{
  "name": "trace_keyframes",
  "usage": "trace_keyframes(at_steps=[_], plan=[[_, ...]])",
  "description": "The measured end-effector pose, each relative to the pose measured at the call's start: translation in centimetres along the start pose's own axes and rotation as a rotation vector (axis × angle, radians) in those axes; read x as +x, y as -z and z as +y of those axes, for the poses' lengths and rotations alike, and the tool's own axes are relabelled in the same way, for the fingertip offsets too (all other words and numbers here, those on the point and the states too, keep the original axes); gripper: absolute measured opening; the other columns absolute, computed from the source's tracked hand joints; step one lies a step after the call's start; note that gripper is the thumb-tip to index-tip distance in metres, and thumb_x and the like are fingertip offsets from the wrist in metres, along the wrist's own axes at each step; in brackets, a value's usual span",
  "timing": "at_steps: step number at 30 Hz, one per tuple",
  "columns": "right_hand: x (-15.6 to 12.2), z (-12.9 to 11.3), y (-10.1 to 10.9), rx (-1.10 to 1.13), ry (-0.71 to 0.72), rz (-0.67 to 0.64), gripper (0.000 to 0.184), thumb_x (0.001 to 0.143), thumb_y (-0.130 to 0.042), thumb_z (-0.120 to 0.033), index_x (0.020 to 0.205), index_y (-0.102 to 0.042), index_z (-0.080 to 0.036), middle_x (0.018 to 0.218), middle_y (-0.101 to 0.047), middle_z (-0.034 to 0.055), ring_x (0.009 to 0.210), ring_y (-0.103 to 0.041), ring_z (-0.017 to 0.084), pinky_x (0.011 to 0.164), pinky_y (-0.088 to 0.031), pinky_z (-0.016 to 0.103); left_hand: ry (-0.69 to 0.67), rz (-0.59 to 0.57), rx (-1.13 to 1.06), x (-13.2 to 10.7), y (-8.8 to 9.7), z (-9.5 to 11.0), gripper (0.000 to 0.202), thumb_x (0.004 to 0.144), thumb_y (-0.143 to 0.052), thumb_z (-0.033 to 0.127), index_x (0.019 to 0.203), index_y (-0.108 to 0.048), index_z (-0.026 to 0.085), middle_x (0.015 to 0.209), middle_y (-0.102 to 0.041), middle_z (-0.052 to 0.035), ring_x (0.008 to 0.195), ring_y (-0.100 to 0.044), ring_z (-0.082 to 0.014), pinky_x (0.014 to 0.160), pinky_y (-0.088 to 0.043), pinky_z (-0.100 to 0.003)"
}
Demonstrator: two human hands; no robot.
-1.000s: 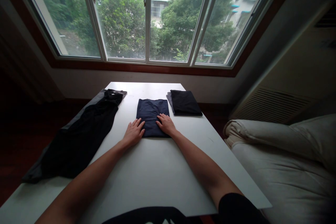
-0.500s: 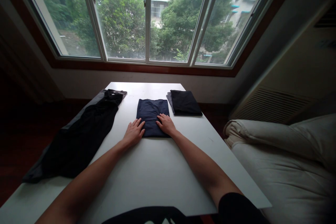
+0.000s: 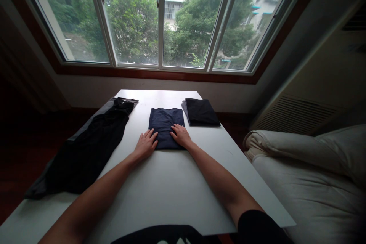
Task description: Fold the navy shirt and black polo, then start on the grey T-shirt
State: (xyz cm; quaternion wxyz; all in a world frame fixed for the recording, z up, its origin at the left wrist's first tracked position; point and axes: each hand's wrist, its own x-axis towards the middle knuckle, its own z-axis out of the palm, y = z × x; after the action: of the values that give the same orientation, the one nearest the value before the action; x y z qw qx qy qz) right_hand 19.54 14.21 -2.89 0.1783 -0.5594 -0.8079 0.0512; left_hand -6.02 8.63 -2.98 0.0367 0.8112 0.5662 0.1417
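A folded navy shirt (image 3: 164,122) lies flat in the middle of the white table (image 3: 171,187). My left hand (image 3: 145,145) rests open on the table at the shirt's near left corner, fingertips touching its edge. My right hand (image 3: 180,135) lies flat and open on the shirt's near right part. To the right, a folded black garment (image 3: 201,111) sits on the table. Along the table's left side stretches a pile of unfolded dark clothes (image 3: 88,148).
A wide window (image 3: 160,19) stands beyond the table's far end. A white padded sofa (image 3: 311,171) sits close to the table's right edge. Dark floor lies to the left of the table.
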Motion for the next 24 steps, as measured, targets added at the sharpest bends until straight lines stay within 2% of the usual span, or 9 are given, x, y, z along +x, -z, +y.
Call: trace_keyframes(at_steps=[15,19,24], plan=[[0.1,0.0,-0.1,-0.021,0.003,0.001,0.051,0.104,-0.051,-0.047,0.149,-0.056,-0.022,0.158,-0.049,0.0105,0.149,-0.041,0.027,0.125,-0.028,0.047,-0.007,-0.013,-0.005,0.0,-0.1,-0.2,0.056,0.103,-0.047,0.044,0.156,-0.047,0.028,0.169,-0.033,-0.0084,0.154,-0.029,-0.033,0.124,-0.023,-0.057],[-0.1,-0.4,0.6,-0.055,0.026,-0.008,0.049,0.104,-0.052,-0.045,0.147,-0.058,-0.023,0.156,-0.052,0.0108,0.147,-0.044,0.028,0.124,-0.029,0.047,-0.077,-0.064,-0.03,-0.1,0.5,-0.7,0.065,0.098,-0.056,0.052,0.158,-0.045,0.032,0.17,-0.03,-0.0071,0.156,-0.022,-0.0365,0.124,-0.019,-0.062],[-0.3,-0.7,3.0,-0.117,0.075,-0.032,0.043,0.102,-0.056,-0.045,0.137,-0.066,-0.022,0.147,-0.058,0.0119,0.137,-0.052,0.027,0.116,-0.038,0.036,-0.239,-0.144,-0.083,-0.2,1.8,-1.2,0.081,0.088,-0.069,0.059,0.16,-0.042,0.034,0.171,-0.028,-0.0051,0.159,-0.009,-0.0382,0.127,-0.008,-0.063]])
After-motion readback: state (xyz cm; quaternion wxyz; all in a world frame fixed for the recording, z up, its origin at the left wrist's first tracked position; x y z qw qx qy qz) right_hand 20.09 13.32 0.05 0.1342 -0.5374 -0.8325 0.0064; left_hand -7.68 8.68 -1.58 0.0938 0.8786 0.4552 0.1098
